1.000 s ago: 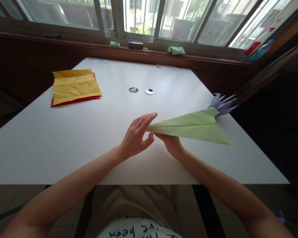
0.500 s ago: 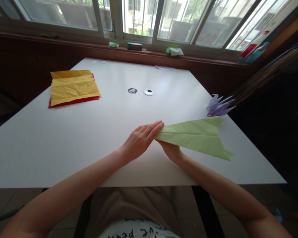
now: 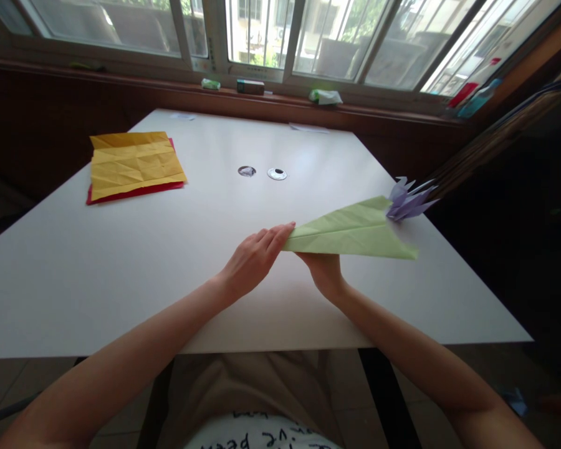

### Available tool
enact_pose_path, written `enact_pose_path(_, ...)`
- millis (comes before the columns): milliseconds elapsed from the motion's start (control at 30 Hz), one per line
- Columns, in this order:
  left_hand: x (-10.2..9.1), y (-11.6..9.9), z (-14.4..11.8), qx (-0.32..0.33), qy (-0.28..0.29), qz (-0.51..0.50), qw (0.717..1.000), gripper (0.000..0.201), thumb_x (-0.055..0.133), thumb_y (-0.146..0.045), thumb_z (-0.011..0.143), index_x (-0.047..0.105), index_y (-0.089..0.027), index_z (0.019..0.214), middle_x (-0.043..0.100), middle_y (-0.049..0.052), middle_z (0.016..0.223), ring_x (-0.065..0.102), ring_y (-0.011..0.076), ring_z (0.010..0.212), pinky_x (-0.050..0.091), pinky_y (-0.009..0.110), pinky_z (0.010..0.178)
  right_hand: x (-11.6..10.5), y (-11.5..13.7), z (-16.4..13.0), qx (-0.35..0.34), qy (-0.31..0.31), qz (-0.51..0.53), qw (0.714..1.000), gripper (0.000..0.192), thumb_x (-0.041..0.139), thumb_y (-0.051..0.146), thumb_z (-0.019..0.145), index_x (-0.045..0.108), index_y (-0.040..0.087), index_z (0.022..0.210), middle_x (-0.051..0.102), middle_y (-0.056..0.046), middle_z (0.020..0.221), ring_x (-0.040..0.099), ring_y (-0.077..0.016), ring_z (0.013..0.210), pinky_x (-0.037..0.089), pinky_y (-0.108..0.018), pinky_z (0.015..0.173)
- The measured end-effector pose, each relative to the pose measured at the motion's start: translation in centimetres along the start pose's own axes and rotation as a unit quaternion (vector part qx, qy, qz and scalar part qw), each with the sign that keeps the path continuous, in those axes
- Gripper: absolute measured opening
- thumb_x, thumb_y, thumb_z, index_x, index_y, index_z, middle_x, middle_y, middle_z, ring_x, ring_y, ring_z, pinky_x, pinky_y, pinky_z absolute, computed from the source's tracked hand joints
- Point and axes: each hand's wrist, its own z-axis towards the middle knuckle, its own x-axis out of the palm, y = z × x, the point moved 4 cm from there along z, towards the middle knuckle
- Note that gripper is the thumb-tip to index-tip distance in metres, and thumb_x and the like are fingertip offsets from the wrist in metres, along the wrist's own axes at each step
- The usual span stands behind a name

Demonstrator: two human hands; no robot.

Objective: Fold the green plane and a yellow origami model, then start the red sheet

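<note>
A folded sheet of light green paper (image 3: 350,229) is held above the white table (image 3: 135,274), narrow at its left end and widening to the right. A crease runs along its length. My left hand (image 3: 260,254) is closed on the narrow end, fingers laid over the top. Underneath the paper, my right hand (image 3: 323,273) supports it; its fingers are hidden by the sheet, so their grip does not show. The paper's wide end partly overlaps the view of a purple folded paper crane (image 3: 414,201) near the table's right edge.
Yellow crumpled paper (image 3: 135,165) lies over a red sheet (image 3: 134,196) at the left. Two round metal-rimmed fittings (image 3: 277,174) sit in the tabletop. Small packets and a box (image 3: 250,86) stand on the window sill at the back.
The wide end of the green paper has swung up and away from me, toward the purple crane. My left hand has shifted slightly left, still on the narrow end.
</note>
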Motion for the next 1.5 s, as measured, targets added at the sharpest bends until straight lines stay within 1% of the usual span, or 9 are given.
enact_pose_path(167, 1.2, 0.9, -0.5, -0.091, 0.032, -0.164, 0.982, 0.04, 0.032, -0.011, 0.089, 0.035, -0.016, 0.129, 0.059, 0.013, 0.115, 0.058, 0.0206, 0.1, 0.049, 0.033, 0.081, -0.3, 2.1, 1.0, 0.064, -0.031, 0.146, 0.987, 0.017, 0.075, 0.024, 0.06, 0.06, 0.018, 0.057, 0.06, 0.003, 0.057, 0.056, -0.0122, 0.056, 0.048, -0.026, 0.055)
enact_pose_path(467, 1.5, -0.3, -0.3, -0.185, 0.063, -0.419, 0.887, 0.024, 0.04, -0.023, 0.091, 0.046, -0.018, 0.113, 0.063, 0.006, 0.095, 0.058, 0.0138, 0.082, 0.045, 0.027, 0.075, 0.8, 2.5, -0.1, 0.091, 0.033, 0.114, 0.989, 0.015, 0.069, 0.023, 0.069, 0.057, 0.017, 0.063, 0.056, 0.004, 0.054, 0.053, -0.0098, 0.048, 0.043, -0.023, 0.045)
enact_pose_path(633, 2.2, -0.6, -0.2, -0.259, 0.135, -0.61, 0.737, 0.016, 0.044, -0.031, 0.089, 0.051, -0.017, 0.093, 0.055, 0.001, 0.082, 0.04, 0.0047, 0.05, 0.033, 0.02, 0.047, 0.1, 3.3, 0.3, 0.053, 0.044, 0.067, 0.995, 0.035, 0.057, 0.036, 0.081, 0.048, 0.017, 0.053, 0.047, 0.005, 0.045, 0.044, -0.0066, 0.042, 0.034, -0.021, 0.041)
enact_pose_path(767, 2.1, -0.7, -0.1, -0.315, 0.156, -0.708, 0.613, 0.021, 0.051, -0.034, 0.084, 0.053, -0.016, 0.095, 0.054, 0.001, 0.079, 0.034, 0.0035, 0.047, 0.024, 0.022, 0.045, -0.5, 4.0, 0.8, 0.021, 0.041, 0.094, 0.995, 0.04, 0.045, 0.041, 0.088, 0.056, 0.017, 0.059, 0.05, 0.003, 0.048, 0.045, -0.007, 0.044, 0.036, -0.021, 0.043)
enact_pose_path(1000, 1.6, -0.8, -0.3, -0.344, 0.166, -0.76, 0.526, 0.031, 0.051, -0.032, 0.082, 0.056, -0.017, 0.108, 0.055, 0.002, 0.079, 0.034, 0.0049, 0.048, 0.024, 0.023, 0.047, -0.6, 4.0, 0.9, 0.024, 0.024, 0.06, 0.998, 0.023, 0.06, 0.034, 0.08, 0.063, 0.017, 0.065, 0.057, 0.003, 0.053, 0.048, -0.0077, 0.047, 0.039, -0.021, 0.045)
enact_pose_path(1133, 1.8, -0.8, -0.3, -0.339, 0.168, -0.762, 0.526, 0.026, 0.052, -0.033, 0.084, 0.057, -0.017, 0.103, 0.055, 0.001, 0.079, 0.034, 0.003, 0.047, 0.023, 0.022, 0.047, -0.6, 3.8, 0.7, 0.019, 0.017, 0.053, 0.998, 0.02, 0.063, 0.034, 0.077, 0.063, 0.017, 0.066, 0.061, 0.002, 0.058, 0.054, -0.0101, 0.053, 0.041, -0.023, 0.048)
enact_pose_path(1233, 2.0, -0.9, -0.3, -0.32, 0.165, -0.745, 0.561, 0.023, 0.051, -0.036, 0.085, 0.056, -0.014, 0.088, 0.053, 0.0, 0.073, 0.033, 0.0023, 0.046, 0.021, 0.021, 0.046, -0.6, 4.0, 0.6, -0.002, 0.026, 0.019, 0.999, 0.023, 0.062, 0.035, 0.077, 0.062, 0.016, 0.064, 0.057, 0.002, 0.054, 0.049, -0.0092, 0.05, 0.039, -0.023, 0.048)
enact_pose_path(1367, 2.4, -0.9, -0.3, -0.307, 0.144, -0.673, 0.657, 0.026, 0.048, -0.038, 0.086, 0.05, -0.014, 0.077, 0.045, -0.004, 0.061, 0.032, 0.0035, 0.044, 0.024, 0.021, 0.044, -0.4, 4.2, 0.5, -0.013, 0.059, -0.059, 0.996, 0.03, 0.063, 0.029, 0.074, 0.05, 0.016, 0.051, 0.043, 0.006, 0.043, 0.032, -0.0053, 0.041, 0.028, -0.022, 0.041)
enact_pose_path(1500, 2.0, -0.7, -0.4, -0.276, 0.104, -0.545, 0.785, 0.013, 0.049, -0.03, 0.086, 0.05, -0.017, 0.089, 0.055, 0.0, 0.077, 0.048, 0.008, 0.06, 0.038, 0.021, 0.053, 0.0, 3.9, 0.4, 0.021, 0.076, -0.042, 0.996, 0.035, 0.058, 0.027, 0.076, 0.042, 0.016, 0.046, 0.036, 0.006, 0.041, 0.03, -0.0051, 0.041, 0.023, -0.022, 0.039)
